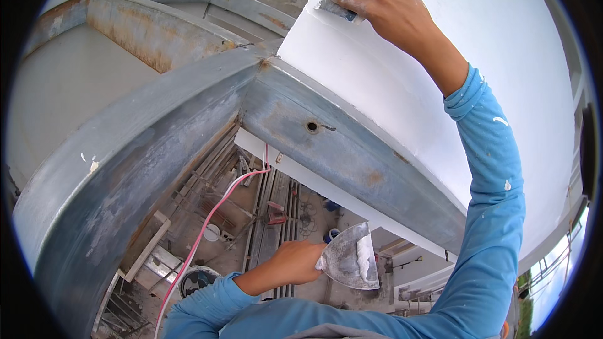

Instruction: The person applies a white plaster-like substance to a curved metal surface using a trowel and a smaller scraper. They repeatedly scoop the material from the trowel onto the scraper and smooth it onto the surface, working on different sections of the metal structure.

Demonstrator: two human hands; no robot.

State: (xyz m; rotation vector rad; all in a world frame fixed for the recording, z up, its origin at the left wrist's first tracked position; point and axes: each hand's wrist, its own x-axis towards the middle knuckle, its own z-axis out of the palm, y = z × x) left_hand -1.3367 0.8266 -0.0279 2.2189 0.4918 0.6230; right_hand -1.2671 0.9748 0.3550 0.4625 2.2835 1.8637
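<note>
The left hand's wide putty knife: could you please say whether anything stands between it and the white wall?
Yes: in this view, a grey steel beam and a narrow white strip lie between the putty knife and the white wall; depth is unclear.

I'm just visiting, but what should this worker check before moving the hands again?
1. Right hand has its tool: ok, fingers are on a dark flat tool at the white wall.
2. Left hand has a grip: ok, it holds a wide scraper.
3. White paste on the scraper: ok, a strip shows.
4. Space below closed off: not ok, the floor shows far beneath the steel beam.
5. Pink cord clear of both hands: ok, it runs left of them.
6. Footing: cannot tell, feet are out of view.
</note>
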